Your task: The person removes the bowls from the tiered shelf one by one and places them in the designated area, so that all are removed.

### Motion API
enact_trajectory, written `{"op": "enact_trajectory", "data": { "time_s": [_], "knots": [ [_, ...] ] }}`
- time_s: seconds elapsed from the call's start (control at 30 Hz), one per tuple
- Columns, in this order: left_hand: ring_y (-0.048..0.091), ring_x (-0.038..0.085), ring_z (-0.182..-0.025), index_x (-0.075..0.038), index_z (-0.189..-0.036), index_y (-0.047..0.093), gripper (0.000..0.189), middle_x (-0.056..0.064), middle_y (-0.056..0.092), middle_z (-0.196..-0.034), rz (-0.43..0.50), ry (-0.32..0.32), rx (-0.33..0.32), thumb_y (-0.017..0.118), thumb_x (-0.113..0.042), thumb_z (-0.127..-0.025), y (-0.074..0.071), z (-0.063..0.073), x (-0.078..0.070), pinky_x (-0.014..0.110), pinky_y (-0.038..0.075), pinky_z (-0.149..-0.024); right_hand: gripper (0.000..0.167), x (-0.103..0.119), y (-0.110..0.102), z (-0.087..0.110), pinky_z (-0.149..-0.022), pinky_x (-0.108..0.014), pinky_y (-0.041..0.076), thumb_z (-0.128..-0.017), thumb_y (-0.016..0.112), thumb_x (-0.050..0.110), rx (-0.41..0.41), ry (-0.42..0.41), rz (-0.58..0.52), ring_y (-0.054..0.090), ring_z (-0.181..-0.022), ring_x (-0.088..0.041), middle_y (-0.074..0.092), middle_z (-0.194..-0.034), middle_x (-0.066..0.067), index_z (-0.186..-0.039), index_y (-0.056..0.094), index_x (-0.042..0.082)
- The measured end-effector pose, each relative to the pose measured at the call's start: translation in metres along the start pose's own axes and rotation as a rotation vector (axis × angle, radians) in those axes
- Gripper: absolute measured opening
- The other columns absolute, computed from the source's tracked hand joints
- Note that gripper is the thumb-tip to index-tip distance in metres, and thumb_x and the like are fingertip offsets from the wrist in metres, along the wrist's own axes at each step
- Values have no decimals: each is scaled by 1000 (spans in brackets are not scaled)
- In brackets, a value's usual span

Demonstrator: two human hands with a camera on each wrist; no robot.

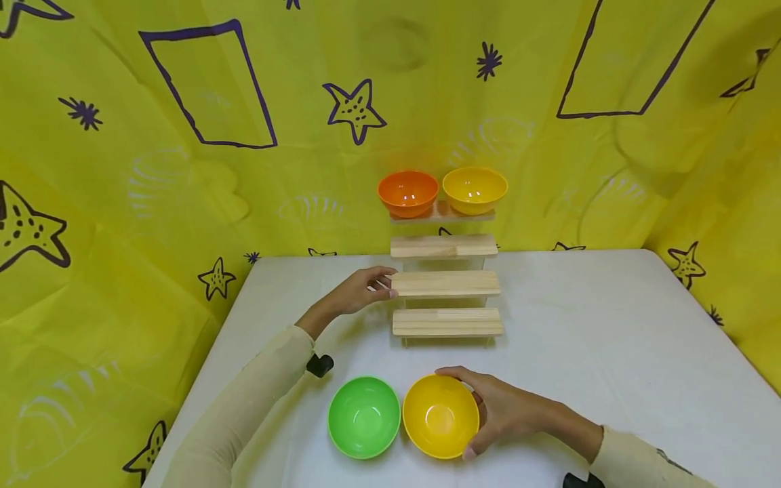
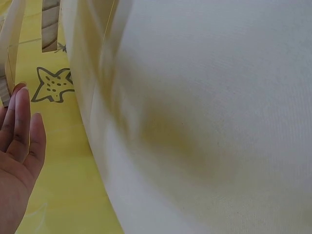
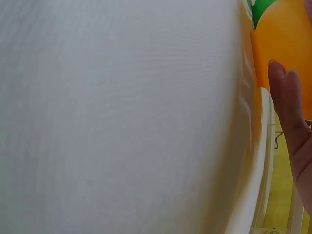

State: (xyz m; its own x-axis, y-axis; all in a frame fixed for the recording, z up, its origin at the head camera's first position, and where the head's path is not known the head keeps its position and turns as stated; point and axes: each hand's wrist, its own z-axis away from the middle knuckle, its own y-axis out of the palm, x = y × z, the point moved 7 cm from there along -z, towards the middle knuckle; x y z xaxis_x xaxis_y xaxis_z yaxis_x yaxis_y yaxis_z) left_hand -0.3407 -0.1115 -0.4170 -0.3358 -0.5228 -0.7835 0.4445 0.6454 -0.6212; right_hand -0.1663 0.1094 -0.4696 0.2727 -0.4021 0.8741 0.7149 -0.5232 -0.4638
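My right hand (image 1: 512, 407) grips a deep yellow bowl (image 1: 441, 415) at its right side, thumb at the near rim and fingers around the far side. In the right wrist view, fingers (image 3: 287, 102) lie along the outside of that bowl. Just left of it a green bowl (image 1: 364, 417) sits on the table, rims close together. Farther back, my left hand (image 1: 360, 290) holds the left end of a plank on a stepped wooden stand (image 1: 445, 283), thumb at the front corner and index finger at the back. The left wrist view shows fingertips at the stand's side.
An orange bowl (image 1: 407, 194) and another yellow bowl (image 1: 474, 191) stand side by side on the stand's top step. White cloth covers the table (image 1: 586, 325). A yellow curtain (image 1: 293, 176) with drawn stars hangs behind it and along both sides.
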Motion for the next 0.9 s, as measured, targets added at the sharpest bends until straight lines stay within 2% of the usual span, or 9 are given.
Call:
{"op": "enact_trajectory", "data": {
  "time_s": [0.13, 0.33, 0.53, 0.63, 0.9],
  "knots": [
    [64, 26, -107, -4, -144, 51, 54, 16, 65, -122, 9, -1, -2, 68, -22, -97, 1, 1, 0, 35, 52, -90, 106, 1, 0, 1, -100, -34, 47, -70, 91, 40, -4, -1, 29, 47, -130, -15, 47, -149, 9, -155, 31, 21],
    [63, 26, -107, -3, -144, 51, 53, 16, 65, -121, 8, 0, -8, 69, -22, -97, 0, 0, 1, 35, 52, -90, 107, 0, 2, 0, -101, -30, 48, -71, 91, 38, 14, -7, 9, 48, -129, -15, 45, -151, 7, -156, 29, 17],
    [63, 27, -108, -4, -144, 51, 54, 17, 65, -122, 10, -3, 0, 69, -22, -97, 1, 0, 2, 37, 52, -92, 107, -1, 4, 0, -94, -27, 52, -73, 90, 28, 56, -7, -98, 59, -115, -19, 40, -153, -5, -157, 26, 14],
    [64, 27, -108, -3, -144, 51, 54, 17, 65, -122, 9, -4, -1, 68, -22, -97, 1, 0, 3, 37, 52, -92, 107, -1, 4, 0, -92, -27, 53, -73, 91, 27, 62, -10, -114, 61, -112, -20, 40, -153, -7, -157, 25, 14],
    [64, 27, -109, -4, -145, 50, 54, 17, 65, -123, 3, -9, -1, 68, -22, -97, 1, 1, 1, 36, 53, -91, 106, 1, 2, 1, -98, -26, 49, -74, 91, 31, 69, -22, -54, 55, -120, -17, 42, -153, 0, -157, 26, 17]
  ]
}}
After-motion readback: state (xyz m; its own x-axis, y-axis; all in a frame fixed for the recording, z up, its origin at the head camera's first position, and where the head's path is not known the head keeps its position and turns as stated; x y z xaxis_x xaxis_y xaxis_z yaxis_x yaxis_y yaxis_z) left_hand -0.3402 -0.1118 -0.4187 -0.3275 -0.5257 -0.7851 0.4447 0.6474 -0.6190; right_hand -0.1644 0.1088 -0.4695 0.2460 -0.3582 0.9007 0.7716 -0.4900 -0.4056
